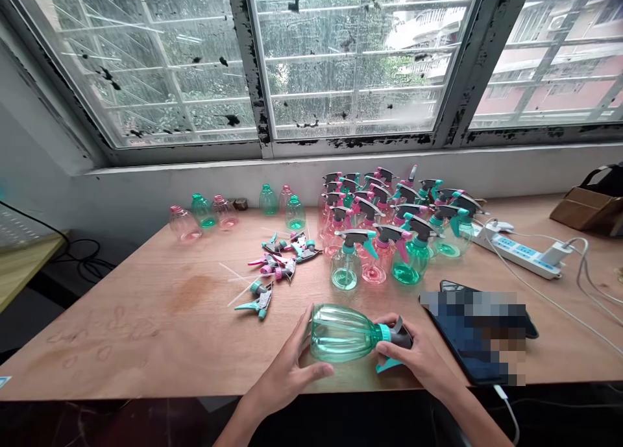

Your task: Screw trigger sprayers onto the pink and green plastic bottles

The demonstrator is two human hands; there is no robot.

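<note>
A green spray bottle [343, 333] lies sideways between my hands above the table's front edge. Its base is cupped by my left hand [296, 364], with the thumb along the lower side. My right hand [413, 355] is closed around the sprayer head and its turquoise collar at the neck; the trigger pokes out below the fingers. Just beyond lies a loose turquoise-and-grey trigger sprayer [260, 301] with its thin tube. Several more pink and turquoise sprayer heads [280, 265] are heaped behind it.
Topped spray bottles [374, 262] crowd the table [146, 330] at centre right. Bottles without heads, red [185, 225] and green [268, 200], stand at the back left. A phone and tablet [457, 337], a power strip [520, 249] with cables and a brown box [588, 204] lie right.
</note>
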